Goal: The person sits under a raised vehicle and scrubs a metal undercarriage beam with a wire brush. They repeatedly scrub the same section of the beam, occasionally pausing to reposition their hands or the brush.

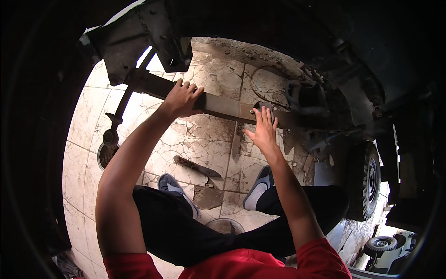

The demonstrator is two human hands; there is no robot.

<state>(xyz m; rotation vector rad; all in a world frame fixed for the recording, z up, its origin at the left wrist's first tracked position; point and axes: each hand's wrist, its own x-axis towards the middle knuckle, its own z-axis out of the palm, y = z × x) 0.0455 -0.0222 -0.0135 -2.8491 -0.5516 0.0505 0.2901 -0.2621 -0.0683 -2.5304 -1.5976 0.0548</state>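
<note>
A long metal axle beam (220, 106) runs across in front of me under the vehicle, greyer in its middle and browner toward the right. My left hand (182, 96) is closed over the beam left of its middle, fingers curled over the far edge. Farther right, my right hand (265, 129) rests against the beam with thumb and fingers spread. A small dark piece (258, 106) shows beside those fingertips; whether it is loose or part of the beam I cannot tell. A rod with a ring-shaped end (110, 137) hangs at the beam's left end.
A brush (195, 166) lies on the cracked tile floor (162, 153) between my feet and the beam. Near my legs stands a round container (225, 225); another (106, 156) is at left. A dark bracket (139, 42) hangs upper left. A tyre (370, 181) stands at right.
</note>
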